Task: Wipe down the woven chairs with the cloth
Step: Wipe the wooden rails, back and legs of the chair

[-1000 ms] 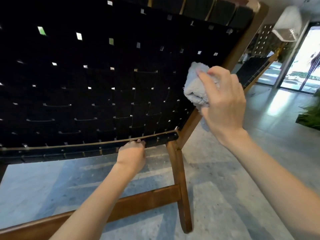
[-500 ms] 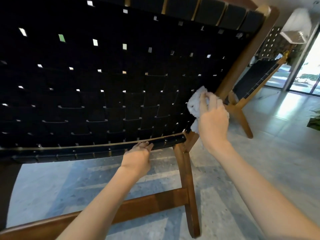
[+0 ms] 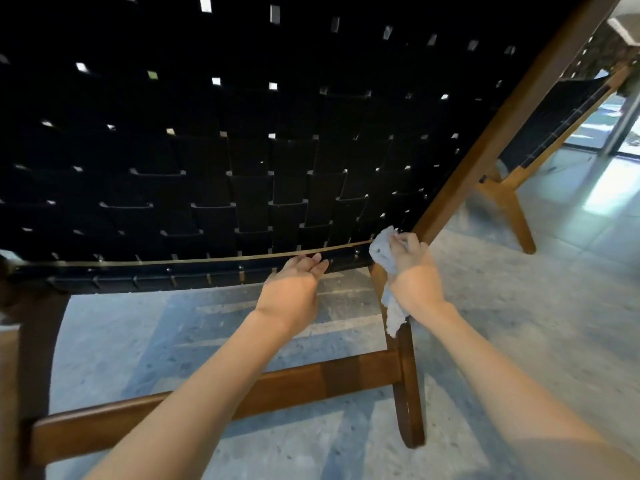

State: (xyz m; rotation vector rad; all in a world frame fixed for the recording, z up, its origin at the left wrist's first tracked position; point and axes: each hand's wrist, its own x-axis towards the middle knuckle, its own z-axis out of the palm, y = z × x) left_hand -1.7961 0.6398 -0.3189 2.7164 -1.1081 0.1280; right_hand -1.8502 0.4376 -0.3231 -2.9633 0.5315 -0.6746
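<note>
A woven chair [image 3: 242,161] with black straps and a brown wooden frame fills most of the view, seen from behind. My right hand [image 3: 414,271] grips a pale grey cloth [image 3: 382,252] against the lower right corner of the woven back, where the straps meet the wooden side rail; part of the cloth hangs down below my wrist. My left hand [image 3: 294,285] is beside it, its straight fingers touching the bottom edge of the woven back.
A second woven chair [image 3: 547,123] stands behind to the right on the grey stone floor [image 3: 519,306]. The near chair's wooden leg [image 3: 408,393] and lower crossbar [image 3: 277,386] lie below my hands. Bright glass doors are at the far right.
My right hand has carried the cloth down along the right side of the woven back to its bottom corner. My left hand has stayed at the bottom edge and uncurled its fingers.
</note>
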